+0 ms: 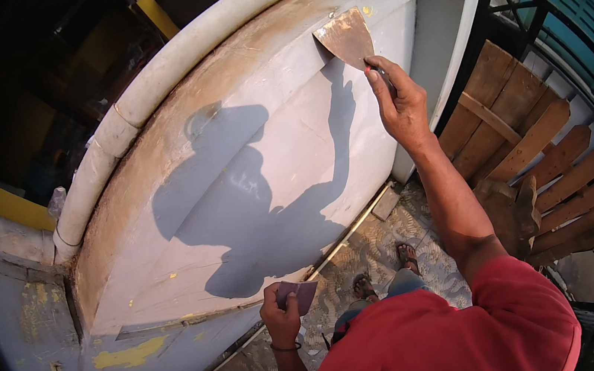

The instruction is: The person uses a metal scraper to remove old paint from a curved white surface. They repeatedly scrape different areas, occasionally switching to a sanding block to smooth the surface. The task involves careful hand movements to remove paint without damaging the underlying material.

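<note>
My right hand [401,98] grips the handle of a putty knife [348,41], whose wide, stained metal blade lies at the upper edge of a pale painted wall [292,147]. Whether the whole blade edge touches the wall is unclear. Low in the view, my left hand [282,314] holds a folded piece of sandpaper [297,294] between thumb and fingers, in front of the wall's foot. Yellow paint patches [130,354] and brown stains mark the wall, and my shadow falls across its middle.
A thick plastic pipe [187,36] runs along the wall's top. To the right stand a wall pillar [440,31], a black metal gate [555,10] and wooden boards [499,97]. My sandalled feet are on patterned paving [382,230], beside a thin pipe [358,225] along the wall's base.
</note>
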{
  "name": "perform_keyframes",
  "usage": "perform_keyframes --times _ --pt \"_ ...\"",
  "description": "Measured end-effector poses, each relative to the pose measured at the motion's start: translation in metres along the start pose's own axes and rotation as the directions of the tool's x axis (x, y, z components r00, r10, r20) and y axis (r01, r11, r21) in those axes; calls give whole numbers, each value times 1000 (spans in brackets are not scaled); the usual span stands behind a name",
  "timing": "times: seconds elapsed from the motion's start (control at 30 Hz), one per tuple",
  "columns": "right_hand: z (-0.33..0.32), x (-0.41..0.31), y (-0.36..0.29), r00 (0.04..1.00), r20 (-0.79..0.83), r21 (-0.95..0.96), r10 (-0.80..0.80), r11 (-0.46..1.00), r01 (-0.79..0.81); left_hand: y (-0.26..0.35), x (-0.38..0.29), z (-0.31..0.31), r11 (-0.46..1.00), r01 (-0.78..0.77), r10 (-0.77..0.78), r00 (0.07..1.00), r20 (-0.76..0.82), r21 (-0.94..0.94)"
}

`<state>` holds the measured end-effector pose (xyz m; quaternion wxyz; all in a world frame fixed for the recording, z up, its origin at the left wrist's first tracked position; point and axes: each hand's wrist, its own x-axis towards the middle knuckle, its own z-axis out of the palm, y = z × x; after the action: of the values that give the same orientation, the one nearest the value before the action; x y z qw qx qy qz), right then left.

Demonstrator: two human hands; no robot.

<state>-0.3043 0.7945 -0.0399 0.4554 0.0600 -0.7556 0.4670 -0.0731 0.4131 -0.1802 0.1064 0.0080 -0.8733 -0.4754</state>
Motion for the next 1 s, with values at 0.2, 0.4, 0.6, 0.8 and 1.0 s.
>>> perform_keyframes --times 0.2,0.4,0.6,0.8,1.0 --pt "3 -8 24 997 54 20 -60 998 59 12 2 43 963 179 -195 979 -63 -204" --pt "-3 50 26 968 142 141 -208 972 188 137 116 136 916 -155 115 985 -127 -369" --pt "-47 59 92 920 316 206 -233 963 173 224 151 178 903 -427 414 894 -169 -42" --pt "-56 110 31 695 468 36 -546 798 602 251 194 206 861 -450 507 798 -325 239" --pt "-66 120 6 605 533 -1 -591 715 699 258 210 214 889 -362 440 843 -309 279"
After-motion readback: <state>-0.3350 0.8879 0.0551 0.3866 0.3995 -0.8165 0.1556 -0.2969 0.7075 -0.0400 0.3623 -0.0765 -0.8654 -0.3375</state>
